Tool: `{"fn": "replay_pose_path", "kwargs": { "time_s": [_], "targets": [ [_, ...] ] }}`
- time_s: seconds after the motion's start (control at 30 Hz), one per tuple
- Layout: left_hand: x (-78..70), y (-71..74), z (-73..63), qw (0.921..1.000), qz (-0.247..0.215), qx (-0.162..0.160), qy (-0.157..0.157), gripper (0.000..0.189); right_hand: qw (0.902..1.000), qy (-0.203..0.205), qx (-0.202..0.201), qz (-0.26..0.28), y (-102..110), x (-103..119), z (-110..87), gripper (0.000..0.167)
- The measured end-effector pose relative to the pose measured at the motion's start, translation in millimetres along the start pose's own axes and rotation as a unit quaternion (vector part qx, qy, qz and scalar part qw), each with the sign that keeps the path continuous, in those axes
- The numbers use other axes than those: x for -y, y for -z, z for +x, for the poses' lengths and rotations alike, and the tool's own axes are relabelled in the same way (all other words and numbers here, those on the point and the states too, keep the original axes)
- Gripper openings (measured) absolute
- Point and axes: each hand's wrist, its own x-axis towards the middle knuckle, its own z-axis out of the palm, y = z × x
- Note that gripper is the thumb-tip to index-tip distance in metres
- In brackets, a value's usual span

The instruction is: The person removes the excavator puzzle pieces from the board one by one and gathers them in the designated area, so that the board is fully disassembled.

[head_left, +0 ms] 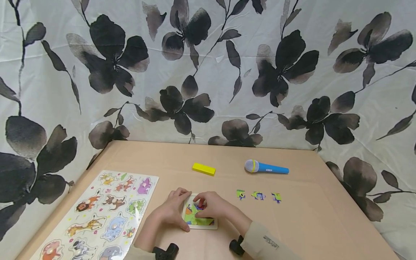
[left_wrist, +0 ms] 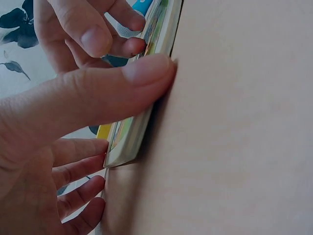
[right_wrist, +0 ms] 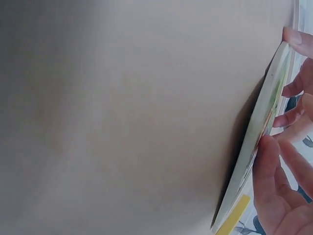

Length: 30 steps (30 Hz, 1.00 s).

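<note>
Left hand grip clasped white-rimmed, green-pictured flat puzzle board by edges; right hand touched its picture; whether grip pinched anything unclear.

We count one white-bordered square picture-puzzle tray, three small loose multicoloured jigsaw pieces, one yellow rectangular block, and one blue toy microphone. We also see one large white animal-picture board, one bare left hand, one bare right hand, and two black wrist devices.

Head view — fwd + down over table, L/R wrist views — close, low, sideways, both w/ puzzle tray
</note>
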Motion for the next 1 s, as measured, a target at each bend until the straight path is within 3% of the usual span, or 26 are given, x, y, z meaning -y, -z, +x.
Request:
{"fn": "replay_pose_path", "kwargs": {
  "time_s": [0.2,0.6,1.0],
  "targets": [
    [0.6,-0.5,0.4,1.0000,0.000,-0.002,-0.003,0.105,0.9995,-0.018,0.010,-0.023,0,6,3.4,0.041],
    [2.7,-2.1,0.3,1.0000,-0.004,-0.007,-0.005,0.107,0.9925,-0.027,0.018,-0.118,-8,11,12.8,0.027],
    [-1.0,-0.1,-0.1,0.9999,-0.002,-0.006,-0.008,0.106,0.9903,-0.034,-0.002,-0.135,-9,12,15.7,0.027]
  ]
}}
